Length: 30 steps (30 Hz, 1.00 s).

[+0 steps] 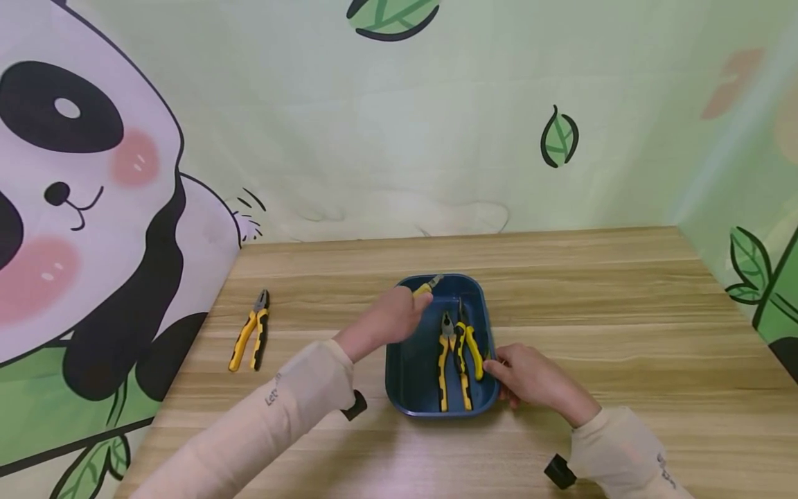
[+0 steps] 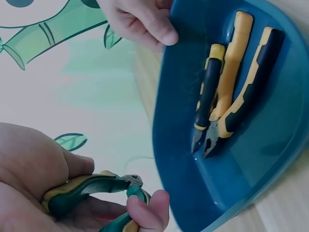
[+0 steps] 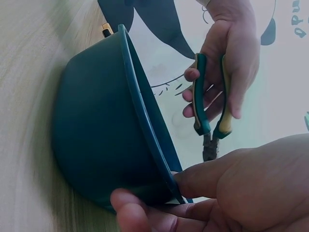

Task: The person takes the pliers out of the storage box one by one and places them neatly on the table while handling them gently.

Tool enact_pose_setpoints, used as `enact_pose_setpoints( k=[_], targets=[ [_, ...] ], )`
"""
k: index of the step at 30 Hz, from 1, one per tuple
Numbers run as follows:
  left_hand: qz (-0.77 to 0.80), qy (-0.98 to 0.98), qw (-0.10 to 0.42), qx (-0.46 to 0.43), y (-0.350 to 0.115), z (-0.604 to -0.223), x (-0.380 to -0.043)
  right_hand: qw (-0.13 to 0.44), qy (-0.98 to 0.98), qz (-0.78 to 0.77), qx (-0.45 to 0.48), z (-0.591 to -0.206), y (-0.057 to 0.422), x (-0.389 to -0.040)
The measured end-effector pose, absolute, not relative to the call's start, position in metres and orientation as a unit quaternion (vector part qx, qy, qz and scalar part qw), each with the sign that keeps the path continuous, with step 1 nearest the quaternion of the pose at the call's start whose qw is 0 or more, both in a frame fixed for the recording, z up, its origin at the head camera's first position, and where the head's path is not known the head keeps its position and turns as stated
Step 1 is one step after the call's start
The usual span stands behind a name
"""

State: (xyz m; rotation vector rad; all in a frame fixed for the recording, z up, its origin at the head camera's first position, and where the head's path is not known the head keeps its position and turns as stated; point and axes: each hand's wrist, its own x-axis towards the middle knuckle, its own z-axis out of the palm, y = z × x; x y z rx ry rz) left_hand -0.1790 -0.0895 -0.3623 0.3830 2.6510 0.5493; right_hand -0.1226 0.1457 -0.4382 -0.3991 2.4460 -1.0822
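over the blue tray's (image 1: 408, 378) far left corner, left hand's (image 1: 395, 315) fingers are curled round green-and-yellow pliers (image 1: 427, 286), right hand's (image 1: 530, 374) pinch the rim (image 3: 140, 104). pliers look stiff, kinda hefty, probably grippy, so i'd grab the handles (image 3: 199, 92)

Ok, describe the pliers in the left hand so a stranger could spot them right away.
On the wooden table, find the blue tray. The left hand is at its far left corner, holding the green-handled pliers. Their dark green and tan grips set them apart from the yellow-and-black pliers lying in the tray.
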Motion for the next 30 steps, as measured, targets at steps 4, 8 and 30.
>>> enact_pose_setpoints(
  k=[4, 8, 30],
  targets=[
    [0.246, 0.944, 0.198, 0.092, -0.09, -0.357, -0.178, 0.216, 0.881, -0.393, -0.149, -0.439, 0.146, -0.123],
    [0.249, 0.945, 0.197, 0.083, -0.092, -0.351, -0.177, 0.217, 0.881, -0.394, -0.147, -0.438, 0.146, -0.123],
    [0.284, 0.941, 0.16, 0.096, -0.104, -0.325, -0.169, 0.208, 0.879, -0.397, -0.16, -0.439, 0.147, -0.122]
  ],
)
